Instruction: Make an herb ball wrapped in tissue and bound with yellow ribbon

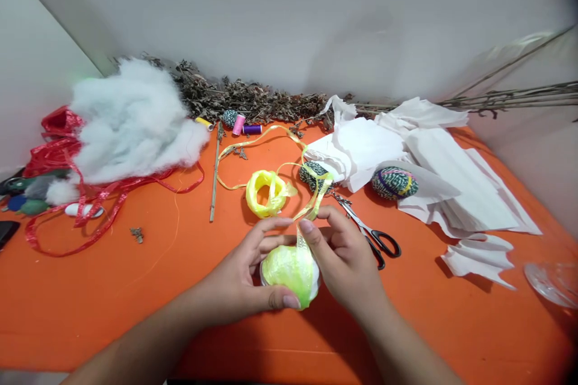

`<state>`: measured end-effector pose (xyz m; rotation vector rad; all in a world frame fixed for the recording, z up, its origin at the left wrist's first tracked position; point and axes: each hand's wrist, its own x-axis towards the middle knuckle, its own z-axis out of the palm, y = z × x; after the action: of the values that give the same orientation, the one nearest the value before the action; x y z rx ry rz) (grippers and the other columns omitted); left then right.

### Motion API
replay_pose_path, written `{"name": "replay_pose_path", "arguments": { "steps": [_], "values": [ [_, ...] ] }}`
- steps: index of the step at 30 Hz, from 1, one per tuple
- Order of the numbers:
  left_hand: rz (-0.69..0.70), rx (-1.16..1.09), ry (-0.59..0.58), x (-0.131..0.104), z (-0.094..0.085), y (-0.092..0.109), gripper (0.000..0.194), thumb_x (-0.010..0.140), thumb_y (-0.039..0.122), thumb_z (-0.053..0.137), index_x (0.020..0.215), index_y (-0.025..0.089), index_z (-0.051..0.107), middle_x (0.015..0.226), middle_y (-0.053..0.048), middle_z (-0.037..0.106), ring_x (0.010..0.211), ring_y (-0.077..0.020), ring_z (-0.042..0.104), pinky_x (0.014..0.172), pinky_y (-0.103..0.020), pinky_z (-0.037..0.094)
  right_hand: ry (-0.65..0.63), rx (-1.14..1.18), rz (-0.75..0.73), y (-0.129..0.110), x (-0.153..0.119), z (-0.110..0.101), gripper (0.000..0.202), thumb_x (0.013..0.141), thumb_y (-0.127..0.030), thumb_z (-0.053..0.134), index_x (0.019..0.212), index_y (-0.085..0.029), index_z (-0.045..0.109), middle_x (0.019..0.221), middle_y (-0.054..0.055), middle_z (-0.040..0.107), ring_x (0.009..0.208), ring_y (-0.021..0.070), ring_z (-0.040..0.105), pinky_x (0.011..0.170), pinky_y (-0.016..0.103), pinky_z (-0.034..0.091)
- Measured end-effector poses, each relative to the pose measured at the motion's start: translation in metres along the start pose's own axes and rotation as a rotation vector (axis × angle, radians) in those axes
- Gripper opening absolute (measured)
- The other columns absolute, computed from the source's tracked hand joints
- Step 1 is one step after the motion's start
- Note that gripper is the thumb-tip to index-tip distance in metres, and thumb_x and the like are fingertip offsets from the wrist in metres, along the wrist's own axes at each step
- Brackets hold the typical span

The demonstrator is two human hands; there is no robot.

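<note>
My left hand [253, 280] is wrapped round a white ball [289, 277] partly covered in yellow-green plastic ribbon, its thumb pressing the lower front. Between thumb and fingers, my right hand [345, 252] pinches the yellow ribbon [303, 239] where it rises from the top of the ball. From there the ribbon loops away over the orange table toward a yellow ribbon roll [266, 194] just beyond my hands. A dark green and white yarn ball [315, 175] lies behind the ribbon. Black-handled scissors [372, 231] rest beside my right hand, partly hidden by it.
White fluffy stuffing [135, 120] and red ribbon [49, 234] lie at left. Thread spools [239, 125], a stick [214, 186] and dried plants [253, 99] are at the back. White paper [456, 180], a wrapped yarn ball [394, 183] and a clear container [553, 283] occupy the right.
</note>
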<state>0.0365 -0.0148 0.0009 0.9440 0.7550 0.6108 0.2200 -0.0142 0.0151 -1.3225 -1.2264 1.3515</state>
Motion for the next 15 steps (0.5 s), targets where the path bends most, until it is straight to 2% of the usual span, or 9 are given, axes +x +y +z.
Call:
{"name": "replay_pose_path", "arguments": {
  "steps": [3, 7, 9, 12, 15],
  "values": [
    [0.050, 0.001, 0.007, -0.0004, 0.0018, -0.0020, 0.053, 0.069, 0.030, 0.086, 0.111, 0.029, 0.053, 0.102, -0.002, 0.062, 0.079, -0.0128, 0.061, 0.067, -0.023, 0.051, 0.031, -0.085, -0.031, 0.0018, -0.0009, 0.0007, 0.028, 0.094, -0.053, 0.054, 0.091, -0.026, 0.049, 0.050, -0.009, 0.042, 0.041, 0.0093, 0.035, 0.040, 0.021, 0.023],
    [-0.016, -0.008, -0.043, -0.0013, 0.0010, -0.0027, 0.052, 0.071, 0.033, 0.084, 0.113, 0.027, 0.054, 0.089, 0.000, 0.060, 0.067, -0.0098, 0.057, 0.062, -0.023, 0.050, 0.036, -0.174, -0.079, 0.0017, -0.0011, -0.0010, 0.027, 0.097, -0.052, 0.049, 0.093, -0.026, 0.046, 0.049, -0.009, 0.038, 0.041, 0.0098, 0.035, 0.041, 0.022, 0.023],
    [-0.040, -0.010, -0.052, -0.0016, -0.0001, -0.0023, 0.055, 0.070, 0.033, 0.085, 0.115, 0.027, 0.055, 0.092, 0.000, 0.059, 0.068, -0.0103, 0.057, 0.062, -0.024, 0.051, 0.030, -0.212, -0.094, 0.0008, -0.0010, -0.0019, 0.026, 0.097, -0.051, 0.048, 0.092, -0.026, 0.047, 0.048, -0.010, 0.036, 0.041, 0.0094, 0.033, 0.041, 0.022, 0.022],
    [-0.029, -0.006, -0.048, -0.0014, -0.0016, -0.0014, 0.053, 0.068, 0.033, 0.086, 0.113, 0.026, 0.060, 0.106, -0.003, 0.058, 0.075, -0.0111, 0.058, 0.065, -0.025, 0.052, 0.010, -0.197, -0.084, -0.0004, -0.0012, -0.0025, 0.027, 0.097, -0.051, 0.050, 0.089, -0.025, 0.046, 0.047, -0.010, 0.036, 0.040, 0.0086, 0.031, 0.040, 0.021, 0.021],
    [-0.003, 0.037, -0.047, -0.0011, -0.0024, 0.0001, 0.049, 0.067, 0.031, 0.087, 0.109, 0.025, 0.063, 0.116, -0.004, 0.055, 0.080, -0.0125, 0.059, 0.068, -0.025, 0.053, -0.011, -0.128, -0.050, 0.0003, -0.0009, -0.0017, 0.028, 0.095, -0.052, 0.053, 0.089, -0.025, 0.049, 0.048, -0.009, 0.042, 0.040, 0.0084, 0.033, 0.039, 0.021, 0.022]
  ]
}}
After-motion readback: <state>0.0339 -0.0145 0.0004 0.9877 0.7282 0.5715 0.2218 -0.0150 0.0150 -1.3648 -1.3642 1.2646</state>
